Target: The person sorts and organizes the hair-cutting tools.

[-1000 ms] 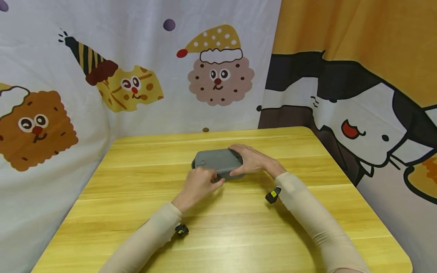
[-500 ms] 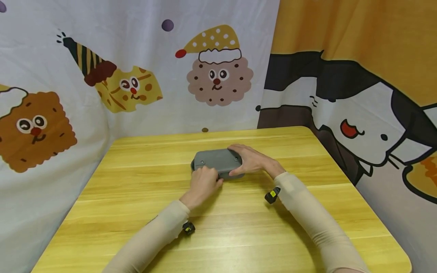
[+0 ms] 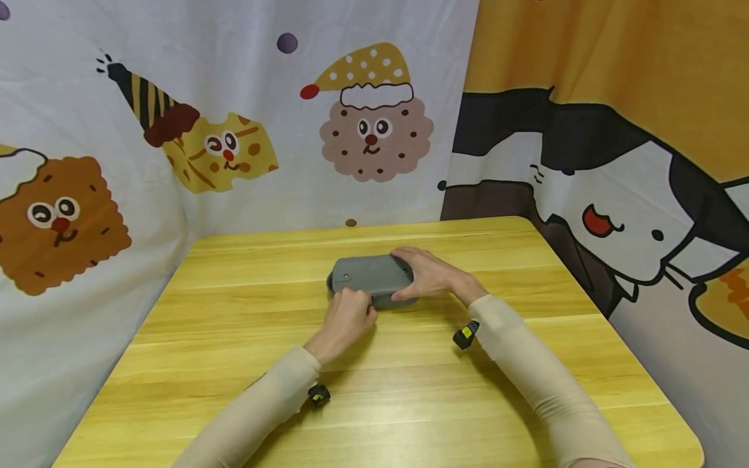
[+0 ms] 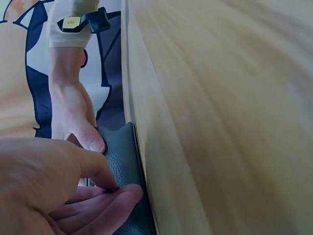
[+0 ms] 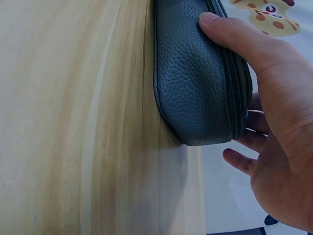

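Observation:
A grey leather-look zip pouch (image 3: 374,270) lies on the wooden table, with a small metal stud on its top. My right hand (image 3: 433,273) grips its right end, the thumb on the near side and the fingers over the far side. In the right wrist view a dark zipper (image 5: 234,93) runs along the pouch's side, beside the thumb. At the near long side, my left hand (image 3: 346,320) has its fingers curled in. Its thumb and fingers pinch a small dark zipper pull (image 4: 111,190), mostly hidden between them.
The wooden table (image 3: 409,403) reaches back to a printed cloth (image 3: 246,58) with cartoon figures behind and along the sides. Each wrist carries a small black camera, one on the left sleeve (image 3: 275,383) and one on the right sleeve (image 3: 532,364).
My left hand has turned a little at the pouch's near side, and its thumb has drawn in against the fingers. The right hand and the pouch have stayed nearly still.

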`<state>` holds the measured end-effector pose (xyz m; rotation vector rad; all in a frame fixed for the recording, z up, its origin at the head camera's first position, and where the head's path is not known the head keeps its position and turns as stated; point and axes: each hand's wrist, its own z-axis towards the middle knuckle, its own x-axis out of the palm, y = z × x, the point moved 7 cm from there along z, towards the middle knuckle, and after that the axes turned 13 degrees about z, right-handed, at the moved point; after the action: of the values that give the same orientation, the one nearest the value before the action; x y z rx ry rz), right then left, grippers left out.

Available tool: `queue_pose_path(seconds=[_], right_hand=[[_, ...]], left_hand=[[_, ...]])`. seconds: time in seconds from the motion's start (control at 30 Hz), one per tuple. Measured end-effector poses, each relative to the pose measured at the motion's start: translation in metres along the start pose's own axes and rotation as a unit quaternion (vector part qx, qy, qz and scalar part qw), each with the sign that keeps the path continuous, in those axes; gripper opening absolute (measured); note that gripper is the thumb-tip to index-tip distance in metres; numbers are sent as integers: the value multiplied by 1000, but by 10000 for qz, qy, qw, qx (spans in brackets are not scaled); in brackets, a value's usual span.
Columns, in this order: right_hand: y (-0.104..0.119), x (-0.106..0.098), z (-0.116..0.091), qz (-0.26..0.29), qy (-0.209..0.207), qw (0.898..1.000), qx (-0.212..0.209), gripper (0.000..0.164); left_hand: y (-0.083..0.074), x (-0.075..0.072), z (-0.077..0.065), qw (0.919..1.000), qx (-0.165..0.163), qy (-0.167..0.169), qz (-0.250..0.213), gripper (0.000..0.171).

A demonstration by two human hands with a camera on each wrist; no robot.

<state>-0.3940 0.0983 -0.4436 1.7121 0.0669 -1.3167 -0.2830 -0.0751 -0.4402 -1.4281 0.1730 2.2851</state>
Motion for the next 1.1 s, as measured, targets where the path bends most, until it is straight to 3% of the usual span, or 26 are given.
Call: queue_pose_path(seconds=[0.1, 0.2, 0.4, 0.5, 0.6, 0.7, 0.8, 1.1], right_hand=[[1, 0, 0, -17, -15, 10000, -32, 116], [0, 0, 1, 8, -40, 10000, -39, 117], [-2, -1, 2, 62, -169, 9998, -2, 118], [-2, -2, 1, 94, -218, 9997, 41, 119], [-3, -2, 0, 93, -250, 9996, 67, 119], [-3, -1, 0, 74, -254, 9996, 70, 119], [-4, 0, -1, 69, -266, 9996, 87, 118], [-4, -3, -2, 177, -325, 9993, 108, 118]], left_hand=[[-1, -2, 0, 9996, -125, 214, -119, 53], [2, 0, 1, 9995, -120, 223, -197, 48], [17, 19, -2, 9989, 359, -182, -220, 38], [16, 13, -1, 9981, 485, -185, -336, 37], [7, -7, 0, 9980, 437, 11, -450, 39], [3, -16, 0, 9986, 345, 231, -331, 42], [3, -20, -1, 9988, 248, 382, -164, 42], [16, -30, -6, 9992, 164, 372, 40, 43]])
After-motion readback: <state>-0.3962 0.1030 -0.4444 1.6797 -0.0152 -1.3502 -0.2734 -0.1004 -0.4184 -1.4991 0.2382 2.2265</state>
